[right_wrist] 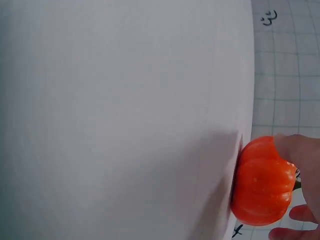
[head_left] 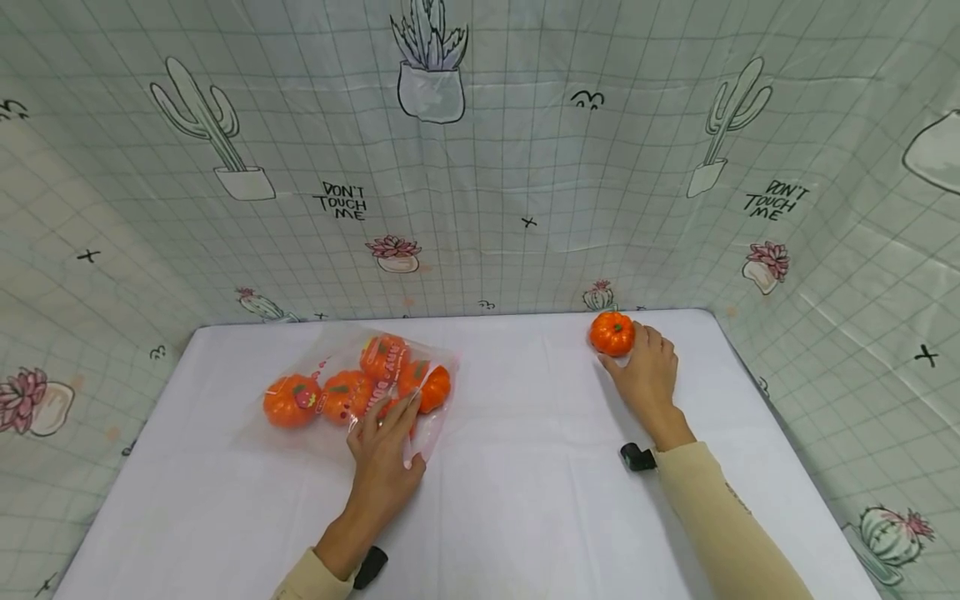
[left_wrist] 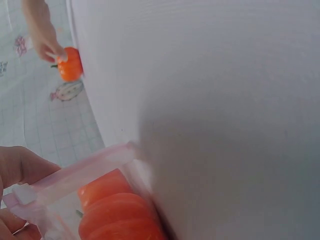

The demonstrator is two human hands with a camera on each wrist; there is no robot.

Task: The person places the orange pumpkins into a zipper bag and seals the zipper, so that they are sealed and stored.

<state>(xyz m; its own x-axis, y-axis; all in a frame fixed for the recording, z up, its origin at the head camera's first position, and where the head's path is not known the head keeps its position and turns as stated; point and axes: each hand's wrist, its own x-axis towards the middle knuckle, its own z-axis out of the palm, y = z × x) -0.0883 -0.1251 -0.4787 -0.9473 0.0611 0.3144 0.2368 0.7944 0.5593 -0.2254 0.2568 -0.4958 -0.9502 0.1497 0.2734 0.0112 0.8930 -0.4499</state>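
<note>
Near the table's back right edge, my right hand (head_left: 648,375) holds a small orange toy pumpkin (head_left: 612,333) by its side. The right wrist view shows my thumb on the ribbed pumpkin (right_wrist: 263,182) and fingers around its stem side. Left of centre lies a clear plastic bag (head_left: 326,442) with pink printing and several orange pumpkins (head_left: 292,401) inside. My left hand (head_left: 386,467) grips the bag near its right end, fingers spread over the film. From the left wrist view, the bag's pink edge (left_wrist: 85,167) runs up between thumb and fingers, with pumpkins (left_wrist: 120,217) inside.
A white cloth covers the table (head_left: 517,467). Behind it and at the sides hangs a gridded curtain (head_left: 495,150) printed with cacti. Dark wrist camera mounts (head_left: 637,457) sit beside both of my wrists.
</note>
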